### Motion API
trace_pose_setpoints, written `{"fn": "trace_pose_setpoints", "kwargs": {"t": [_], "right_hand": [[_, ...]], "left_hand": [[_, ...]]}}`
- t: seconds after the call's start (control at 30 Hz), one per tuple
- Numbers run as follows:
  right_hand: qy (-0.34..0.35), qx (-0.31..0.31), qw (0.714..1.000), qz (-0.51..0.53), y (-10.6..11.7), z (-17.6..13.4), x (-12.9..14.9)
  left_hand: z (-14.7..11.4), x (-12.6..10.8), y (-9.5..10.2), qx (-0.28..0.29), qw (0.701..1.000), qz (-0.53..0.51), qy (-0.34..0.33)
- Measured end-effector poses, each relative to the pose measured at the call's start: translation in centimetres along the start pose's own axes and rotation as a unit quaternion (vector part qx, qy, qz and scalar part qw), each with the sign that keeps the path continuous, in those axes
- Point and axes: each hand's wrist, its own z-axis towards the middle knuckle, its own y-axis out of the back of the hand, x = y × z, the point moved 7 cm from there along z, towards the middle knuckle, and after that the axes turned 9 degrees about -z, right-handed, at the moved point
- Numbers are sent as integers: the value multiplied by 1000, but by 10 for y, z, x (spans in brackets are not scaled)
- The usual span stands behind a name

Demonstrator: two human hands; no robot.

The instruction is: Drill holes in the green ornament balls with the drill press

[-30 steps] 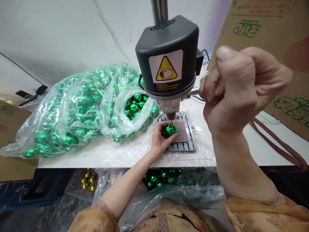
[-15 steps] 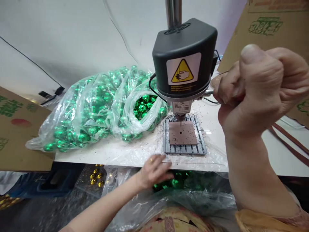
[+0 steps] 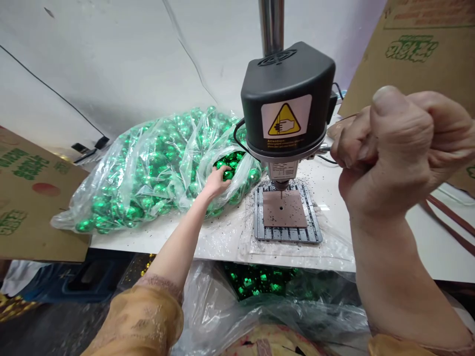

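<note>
My left hand (image 3: 218, 182) reaches into the mouth of a clear plastic bag (image 3: 178, 170) full of shiny green faceted balls (image 3: 232, 163). Its thumb and fingers are apart at the balls, and no ball is visibly gripped. Raised at the right, my right hand (image 3: 393, 143) is closed around the feed handle (image 3: 325, 148) of a small black bench drill press (image 3: 287, 104). Under the drill bit (image 3: 281, 194), a brown square board (image 3: 285, 211) with a dark hole lies on the slotted metal base (image 3: 315, 232). No ball sits on the board.
Dark shavings are scattered around the base. Below the table edge, a plastic bag (image 3: 260, 283) holds more green balls. Cardboard boxes stand at the left (image 3: 40, 198) and right (image 3: 404, 64). Brown straps (image 3: 451, 222) lie on the table at the right.
My left hand has moved from the table's front edge, above the lower bag, up and left into the mouth of the bag on the table. My right hand stays on the handle.
</note>
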Motion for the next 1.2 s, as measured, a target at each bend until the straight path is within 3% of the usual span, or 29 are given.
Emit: {"fn": "trace_pose_setpoints", "kwargs": {"t": [0.07,0.13,0.23,0.3,0.37,0.53,0.63,0.77,0.9,1.2], "right_hand": [[4,0,1000,-2,0,0,0],[7,-4,1000,-1,1,0,-1],[12,-11,1000,8,2,0,-3],[13,-10,1000,14,2,0,-4],[17,-11,1000,17,2,1,-5],[28,1,999,32,1,1,-5],[32,13,998,43,0,1,-4],[21,27,998,57,-3,0,-1],[-12,37,998,50,-3,-1,0],[-7,47,999,11,-2,-2,-1]], "left_hand": [[-14,-7,13,-72,992,-103,-30],[-29,-16,20,-99,953,-280,-60],[-53,-34,4,-26,842,-537,-43],[-69,-47,-16,28,780,-626,-4],[-83,-60,-39,70,749,-658,26],[-99,-77,-81,143,706,-690,72],[-102,-78,-90,162,709,-681,83],[-104,-81,-95,176,753,-632,49],[-99,-82,-99,142,804,-577,12],[-89,-82,-111,129,864,-487,-28]]}}
